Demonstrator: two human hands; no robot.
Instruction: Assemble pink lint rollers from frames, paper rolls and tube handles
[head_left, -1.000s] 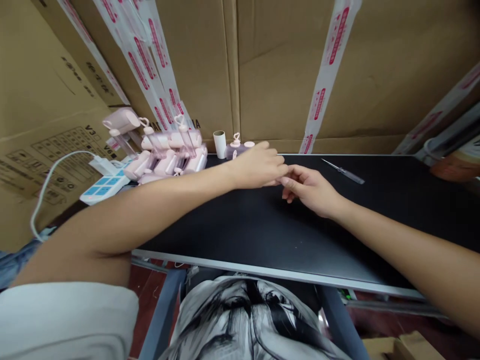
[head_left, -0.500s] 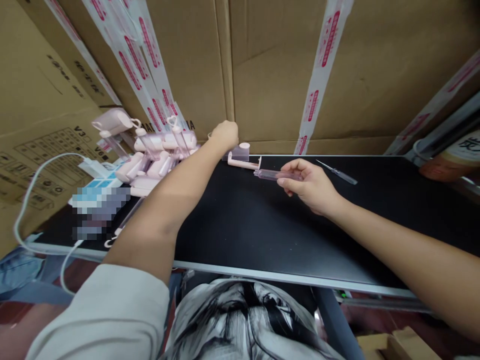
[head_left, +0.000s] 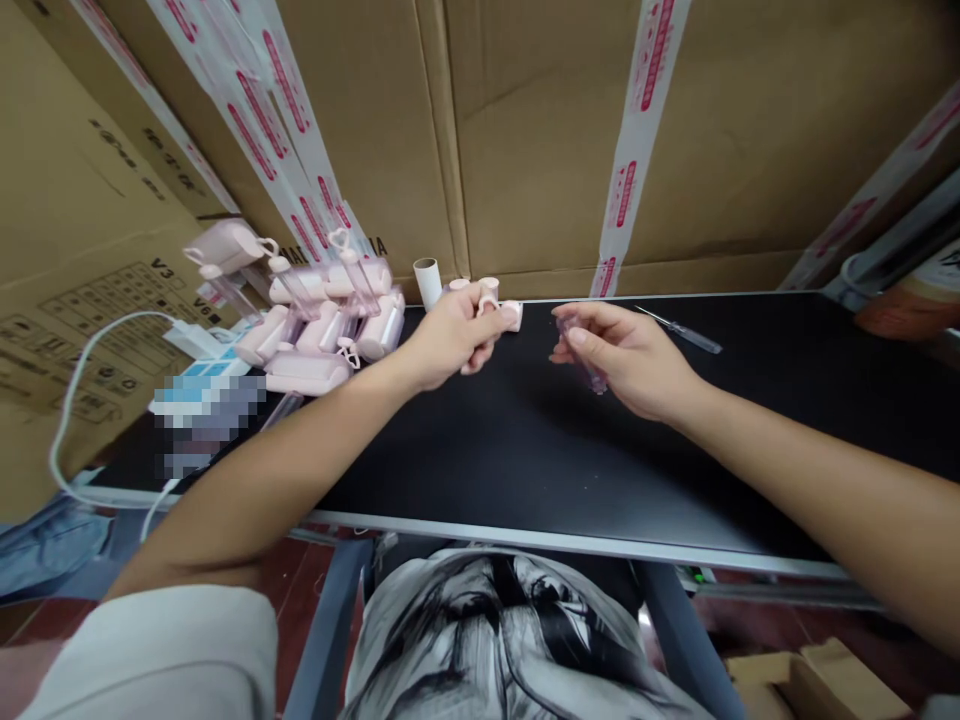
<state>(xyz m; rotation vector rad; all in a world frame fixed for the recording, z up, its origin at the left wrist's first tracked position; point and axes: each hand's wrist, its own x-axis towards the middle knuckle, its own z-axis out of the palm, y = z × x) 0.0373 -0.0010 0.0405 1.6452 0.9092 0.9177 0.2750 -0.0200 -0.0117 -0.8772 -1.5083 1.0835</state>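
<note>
Above the back middle of the black table, my left hand (head_left: pixel 454 340) is closed around a pale pink plastic part (head_left: pixel 511 315) whose rounded end sticks out past the fingers. Most of that part is hidden by the hand. To its right, my right hand (head_left: pixel 630 355) pinches a translucent pink plastic tube (head_left: pixel 591 372), tilted down. A gap separates the two hands. Just behind my left hand, other pale pink pieces (head_left: pixel 488 287) are partly covered by it. A white cardboard-like roll (head_left: pixel 427 284) stands upright beside them.
Pink cylindrical items (head_left: pixel 307 372) with clear tubes and heart-shaped loops are piled at the left. Near them lies a blue-and-white box (head_left: pixel 187 380) with a white cable (head_left: pixel 64 410). A screwdriver (head_left: pixel 694 338) lies right of my right hand. Cardboard (head_left: pixel 532 150) walls the back.
My left hand has come forward and right from the back edge, now holding a pale pink part. The tube in my right hand has turned from level to slanting downward.
</note>
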